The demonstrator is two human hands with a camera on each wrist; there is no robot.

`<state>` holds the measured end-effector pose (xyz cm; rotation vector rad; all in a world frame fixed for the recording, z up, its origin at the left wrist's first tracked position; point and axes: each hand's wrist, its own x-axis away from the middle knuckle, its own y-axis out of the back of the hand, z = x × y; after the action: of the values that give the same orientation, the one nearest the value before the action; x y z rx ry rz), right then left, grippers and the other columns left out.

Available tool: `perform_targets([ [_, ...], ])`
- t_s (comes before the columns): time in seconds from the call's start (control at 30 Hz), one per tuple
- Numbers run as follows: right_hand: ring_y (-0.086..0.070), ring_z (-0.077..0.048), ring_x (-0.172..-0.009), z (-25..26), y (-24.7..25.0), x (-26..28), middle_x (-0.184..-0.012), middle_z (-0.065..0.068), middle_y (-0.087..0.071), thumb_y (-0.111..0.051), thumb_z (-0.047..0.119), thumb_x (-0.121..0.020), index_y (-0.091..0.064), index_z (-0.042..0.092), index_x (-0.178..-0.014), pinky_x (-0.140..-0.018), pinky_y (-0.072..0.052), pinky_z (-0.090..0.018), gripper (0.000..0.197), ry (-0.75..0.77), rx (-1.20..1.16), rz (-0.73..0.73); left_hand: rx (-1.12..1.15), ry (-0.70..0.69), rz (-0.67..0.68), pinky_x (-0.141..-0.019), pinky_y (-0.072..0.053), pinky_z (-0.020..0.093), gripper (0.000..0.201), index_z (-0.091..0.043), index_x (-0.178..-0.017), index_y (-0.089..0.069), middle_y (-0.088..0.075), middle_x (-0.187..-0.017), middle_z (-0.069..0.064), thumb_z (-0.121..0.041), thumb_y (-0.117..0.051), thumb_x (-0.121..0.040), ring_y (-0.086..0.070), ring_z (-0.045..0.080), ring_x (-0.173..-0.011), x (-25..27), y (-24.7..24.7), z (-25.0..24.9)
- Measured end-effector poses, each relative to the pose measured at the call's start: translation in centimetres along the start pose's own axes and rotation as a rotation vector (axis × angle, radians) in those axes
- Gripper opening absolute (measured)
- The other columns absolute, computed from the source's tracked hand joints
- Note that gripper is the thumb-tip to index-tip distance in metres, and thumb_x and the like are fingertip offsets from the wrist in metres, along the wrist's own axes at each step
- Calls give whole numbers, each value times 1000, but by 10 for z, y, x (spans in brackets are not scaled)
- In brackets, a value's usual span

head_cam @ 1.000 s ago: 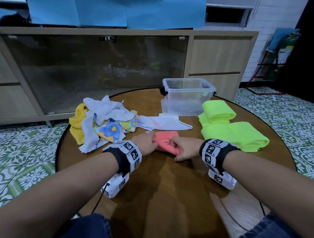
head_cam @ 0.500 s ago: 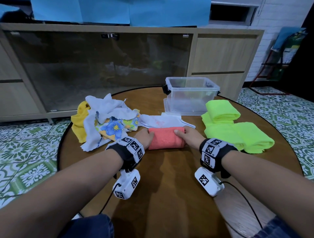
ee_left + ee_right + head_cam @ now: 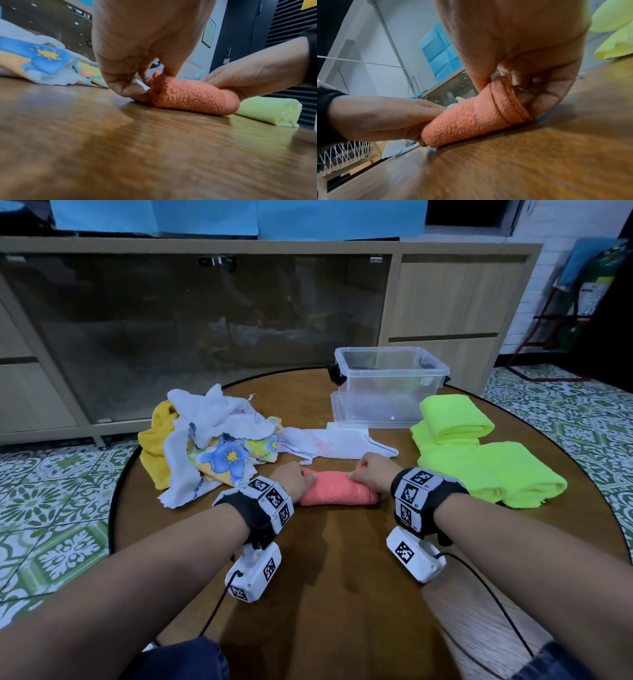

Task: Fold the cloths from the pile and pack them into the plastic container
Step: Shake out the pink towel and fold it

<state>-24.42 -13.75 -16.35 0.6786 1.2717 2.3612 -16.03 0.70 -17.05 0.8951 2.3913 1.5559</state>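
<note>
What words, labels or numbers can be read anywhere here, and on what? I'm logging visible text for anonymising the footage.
No text reads clearly.
Wrist bands: black-and-white square code markers with tiny characters beside them, too small to read.
Green object by the far wall: a label, too blurred to read.
Plastic container, pink cloth, neon cloths, floral cloth: no lettering visible.

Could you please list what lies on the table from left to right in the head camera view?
Pile of unfolded cloths → left hand → pink cloth → right hand → folded neon-green cloths.
</note>
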Motion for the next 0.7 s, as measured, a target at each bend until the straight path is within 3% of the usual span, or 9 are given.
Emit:
perform_targets([
  [0.07, -51, -20, -85, 4, 3, 6, -88, -4, -56, -52, 28, -94, -57, 10, -104, -51, -35, -21, 22, 5, 79, 62, 88, -18, 26, -77, -41, 28, 26, -12, -93, -56, -59, -99, 9, -37, -50, -95, -57, 21, -88, 2, 3, 4],
  [0.13, -51, -18, -86, 6, 6, 13, -108, -11, -61, -50, 28, -94, -55, 7, -118, -53, -36, -21, 33, 2, 180, 106, 31, -35, 98, -79, -45, 29, 47, -5, -118, -57, -60, -116, 13, -44, -47, -94, -61, 24, -97, 5, 5, 6],
  [0.23, -54, -21, -93, 9, 8, 22, -119, -11, -59, -49, 28, -93, -56, 9, -117, -67, -43, -27, 32, 55, 319, 103, -65, -68, 138, -66, -42, 25, 55, -4, -129, -50, -58, -122, 14, -48, -40, -96, -60, 21, -84, 12, 5, 2],
  [0.3, -56, -23, -99, 11, 9, 26, -120, -11, -56, -51, 21, -90, -55, 12, -117, -79, -46, -29, 29, 136, 347, 96, -44, -117, 113, -74, -39, 27, 51, -4, -127, -48, -56, -123, 14, -44, -40, -97, -57, 26, -103, 18, 3, -1],
  [0.4, -58, -9, -74, 14, 17, 35, -96, -6, -62, -52, 14, -90, -47, 15, -128, -67, -44, -24, 39, 237, 82, 190, 129, -210, 21, -84, -40, 28, 41, -7, -122, -51, -58, -119, 12, -38, -47, -96, -55, 26, -109, 21, 2, -4],
  [0.47, -59, -6, -91, 16, 23, 40, -109, -7, -62, -53, 25, -93, -43, 14, -134, -82, -44, -24, 44, 242, -26, 252, 263, -272, -27, -87, -44, 30, 38, -8, -120, -51, -59, -116, 11, -36, -52, -94, -56, 25, -107, 20, 6, -6],
  [0.53, -54, -19, -113, 11, 26, 39, -127, -8, -56, -51, 39, -94, -45, 13, -135, -98, -40, -29, 50, 229, -33, 279, 384, -308, -69, -86, -45, 27, 37, -9, -122, -50, -58, -117, 8, -33, -53, -94, -56, 21, -105, 20, 9, -10],
  [0.6, -57, -21, -110, 5, 23, 37, -125, -8, -59, -44, 47, -94, -51, 11, -131, -98, -42, -30, 52, 212, -59, 271, 478, -321, -135, -83, -42, 23, 35, -9, -122, -50, -58, -114, 6, -30, -53, -94, -54, 16, -100, 20, 9, -13],
  [0.7, -60, -22, -99, 3, 15, 34, -111, -9, -63, -40, 46, -96, -55, 9, -116, -87, -46, -29, 46, 245, -183, 228, 551, -272, -238, -81, -43, 24, 36, -8, -119, -52, -57, -107, 2, -33, -55, -92, -53, 14, -95, 17, 8, -16],
])
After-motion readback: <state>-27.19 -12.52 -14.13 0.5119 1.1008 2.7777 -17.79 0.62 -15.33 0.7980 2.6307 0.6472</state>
